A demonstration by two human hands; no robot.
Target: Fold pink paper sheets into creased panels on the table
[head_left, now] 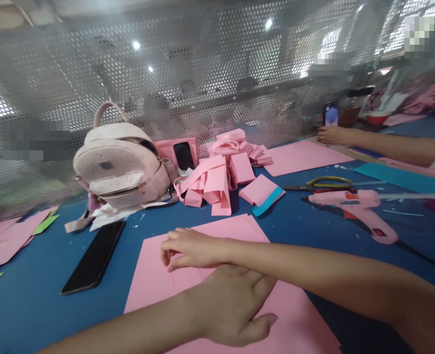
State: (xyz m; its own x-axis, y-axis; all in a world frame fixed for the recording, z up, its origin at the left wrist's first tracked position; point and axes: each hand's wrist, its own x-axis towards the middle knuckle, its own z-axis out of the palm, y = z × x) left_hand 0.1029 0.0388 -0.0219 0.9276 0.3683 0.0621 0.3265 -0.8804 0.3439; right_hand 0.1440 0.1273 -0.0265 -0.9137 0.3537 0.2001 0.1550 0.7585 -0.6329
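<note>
A large pink sheet of paper (287,314) lies on the blue table in front of me, with another pink layer visible within its outline. My left hand (235,305) rests on the sheet, palm down, its thumb apart and its fingers stretched out. The fingertips pass out of sight under my right forearm. Crossing over it, my right hand (191,248) touches the paper's left part. Its fingers are loosely curled, the thumb is apart, and nothing shows between them.
A black phone (94,258) and pale pink backpack (123,162) are left. Folded pink paper pieces (217,182) lie behind the sheet. Scissors (328,183) and a pink glue gun (361,209) with cord lie right. Another person's hand (333,135) is beyond, before a perforated metal screen (202,73).
</note>
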